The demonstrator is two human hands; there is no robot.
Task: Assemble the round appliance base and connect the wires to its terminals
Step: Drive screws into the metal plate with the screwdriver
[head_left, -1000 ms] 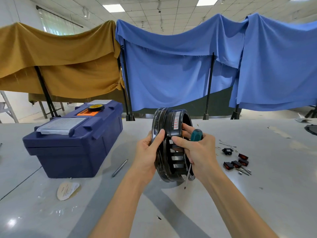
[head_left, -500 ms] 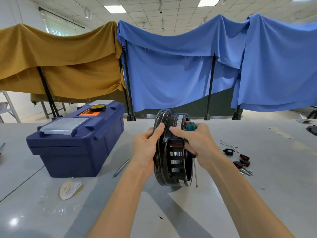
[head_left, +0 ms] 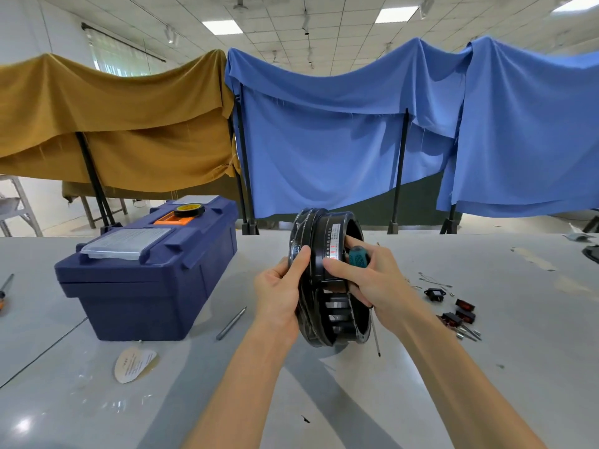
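1. Grey table (head_left: 486, 367) carries everything.
2. Blue toolbox (head_left: 146, 286) sits at nine o'clock of the base.
3. Round base (head_left: 324, 222) is on edge, centre.
4. Left hand (head_left: 278, 296) grips its nine o'clock rim.
5. Right hand (head_left: 372, 283) clasps its three o'clock rim and a screwdriver (head_left: 358, 257).
6. Red switches (head_left: 460, 314) lie at three o'clock.

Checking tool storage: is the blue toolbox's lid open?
No, the lid of the toolbox lies shut, with a tape roll resting on it.

Head camera looks forward and down, close over the table (head_left: 486, 367).
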